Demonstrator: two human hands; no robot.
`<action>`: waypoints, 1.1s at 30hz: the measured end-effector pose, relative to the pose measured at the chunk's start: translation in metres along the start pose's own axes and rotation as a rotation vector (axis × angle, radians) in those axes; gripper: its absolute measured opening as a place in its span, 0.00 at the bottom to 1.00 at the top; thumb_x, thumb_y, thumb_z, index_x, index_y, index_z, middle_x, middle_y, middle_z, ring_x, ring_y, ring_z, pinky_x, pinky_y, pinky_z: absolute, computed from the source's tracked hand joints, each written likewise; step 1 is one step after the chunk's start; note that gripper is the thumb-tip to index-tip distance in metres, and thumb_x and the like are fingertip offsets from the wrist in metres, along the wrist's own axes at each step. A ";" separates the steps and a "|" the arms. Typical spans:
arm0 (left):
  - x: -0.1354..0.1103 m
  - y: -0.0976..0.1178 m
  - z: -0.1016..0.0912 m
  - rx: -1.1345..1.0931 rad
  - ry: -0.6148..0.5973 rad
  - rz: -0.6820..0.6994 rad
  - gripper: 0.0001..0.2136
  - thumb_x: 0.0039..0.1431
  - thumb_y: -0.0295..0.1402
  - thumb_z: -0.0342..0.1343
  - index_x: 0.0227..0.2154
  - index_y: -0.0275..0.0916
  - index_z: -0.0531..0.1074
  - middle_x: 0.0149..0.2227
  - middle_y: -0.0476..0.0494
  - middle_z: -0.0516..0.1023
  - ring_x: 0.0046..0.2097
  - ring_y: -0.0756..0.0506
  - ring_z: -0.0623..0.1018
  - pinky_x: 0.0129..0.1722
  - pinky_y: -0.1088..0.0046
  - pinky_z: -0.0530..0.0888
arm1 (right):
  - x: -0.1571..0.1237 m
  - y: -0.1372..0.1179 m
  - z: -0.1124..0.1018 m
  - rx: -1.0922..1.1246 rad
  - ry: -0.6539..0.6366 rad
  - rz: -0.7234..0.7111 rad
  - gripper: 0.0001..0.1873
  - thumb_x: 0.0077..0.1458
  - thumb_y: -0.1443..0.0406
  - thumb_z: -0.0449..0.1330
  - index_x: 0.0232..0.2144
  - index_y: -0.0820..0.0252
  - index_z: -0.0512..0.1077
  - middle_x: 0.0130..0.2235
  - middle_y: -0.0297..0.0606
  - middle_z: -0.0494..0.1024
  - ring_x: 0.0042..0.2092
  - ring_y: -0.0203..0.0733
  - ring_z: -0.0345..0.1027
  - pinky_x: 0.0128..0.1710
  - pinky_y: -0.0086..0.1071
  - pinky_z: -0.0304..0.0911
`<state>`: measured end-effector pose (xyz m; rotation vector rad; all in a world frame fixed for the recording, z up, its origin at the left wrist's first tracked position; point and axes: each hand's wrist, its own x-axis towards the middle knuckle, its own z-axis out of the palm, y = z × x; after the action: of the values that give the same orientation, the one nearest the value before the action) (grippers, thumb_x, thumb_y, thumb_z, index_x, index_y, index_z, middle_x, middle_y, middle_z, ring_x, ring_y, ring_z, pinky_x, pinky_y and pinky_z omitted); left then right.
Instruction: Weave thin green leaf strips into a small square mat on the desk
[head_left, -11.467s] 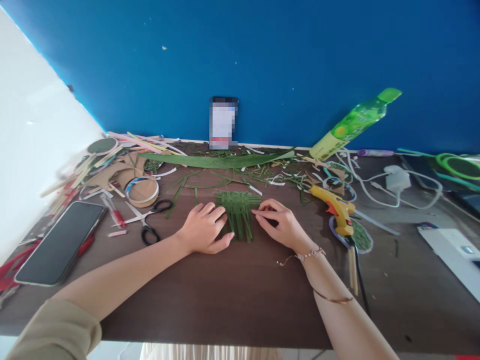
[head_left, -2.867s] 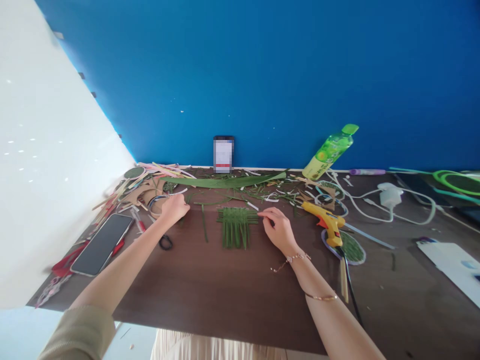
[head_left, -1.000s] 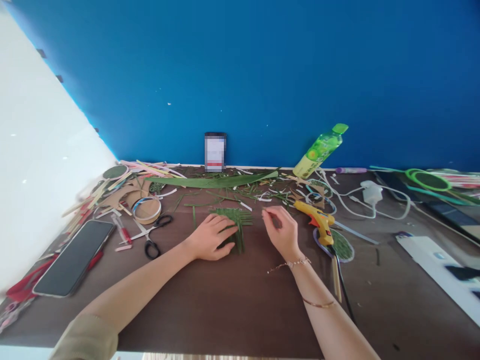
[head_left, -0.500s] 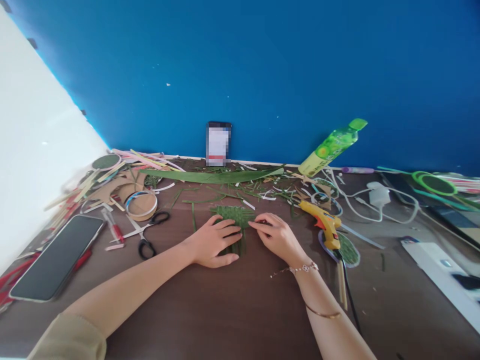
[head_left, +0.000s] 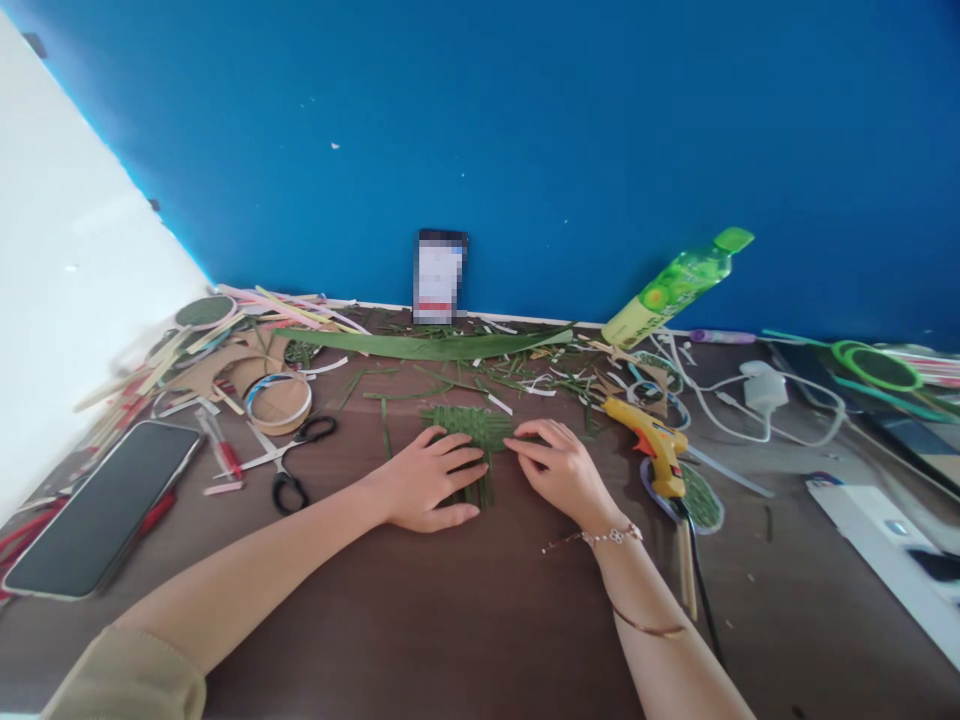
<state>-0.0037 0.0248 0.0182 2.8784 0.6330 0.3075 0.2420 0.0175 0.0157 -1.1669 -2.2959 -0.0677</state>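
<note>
A small mat woven from green leaf strips [head_left: 471, 425] lies on the brown table [head_left: 450, 620]. My left hand [head_left: 429, 480] rests flat on the mat's left part, fingers spread, pressing it down. My right hand [head_left: 556, 470] lies at the mat's right edge with its fingertips pressed together on a strip end. Loose ends of the strips stick out below my left fingers.
Black-handled scissors [head_left: 289, 470], a tape roll [head_left: 281, 398] and a dark phone [head_left: 94, 505] lie at the left. A long green leaf [head_left: 427, 345], a propped phone [head_left: 439, 275] and a green bottle [head_left: 679, 285] stand behind. A yellow glue gun [head_left: 649, 440] and white cables [head_left: 765, 395] lie at the right.
One second ago my right hand was raised off the mat with a pinch; it has come down to the mat's right edge. My left hand has stayed on the mat.
</note>
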 end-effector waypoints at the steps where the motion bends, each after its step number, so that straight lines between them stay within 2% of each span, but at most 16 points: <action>1: 0.000 0.000 0.000 -0.001 0.000 0.002 0.25 0.65 0.47 0.38 0.58 0.38 0.61 0.60 0.41 0.64 0.62 0.38 0.58 0.60 0.55 0.52 | 0.000 0.000 0.000 0.002 0.006 0.004 0.13 0.54 0.74 0.53 0.33 0.58 0.77 0.36 0.40 0.74 0.39 0.42 0.68 0.39 0.39 0.65; 15: -0.001 0.001 0.002 0.083 0.024 0.010 0.23 0.66 0.43 0.37 0.53 0.35 0.67 0.57 0.39 0.68 0.62 0.39 0.60 0.61 0.54 0.49 | 0.001 -0.001 -0.002 0.018 -0.064 -0.003 0.12 0.57 0.72 0.54 0.33 0.55 0.77 0.35 0.39 0.75 0.39 0.41 0.67 0.39 0.38 0.62; 20: 0.000 0.003 0.000 0.083 0.017 0.008 0.24 0.67 0.43 0.36 0.57 0.35 0.62 0.58 0.39 0.67 0.62 0.40 0.60 0.61 0.55 0.50 | 0.001 -0.001 0.000 0.000 -0.061 0.009 0.10 0.58 0.69 0.56 0.32 0.55 0.77 0.32 0.38 0.74 0.38 0.40 0.65 0.39 0.36 0.58; 33: -0.001 0.002 0.000 0.062 -0.002 0.001 0.24 0.67 0.44 0.35 0.56 0.37 0.63 0.59 0.41 0.66 0.62 0.39 0.59 0.61 0.55 0.50 | 0.004 -0.005 0.000 0.103 -0.012 0.079 0.07 0.56 0.68 0.57 0.30 0.56 0.76 0.28 0.35 0.76 0.32 0.38 0.67 0.36 0.36 0.57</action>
<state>-0.0034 0.0226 0.0184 2.9377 0.6523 0.2903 0.2363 0.0169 0.0188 -1.2065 -2.2328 0.0866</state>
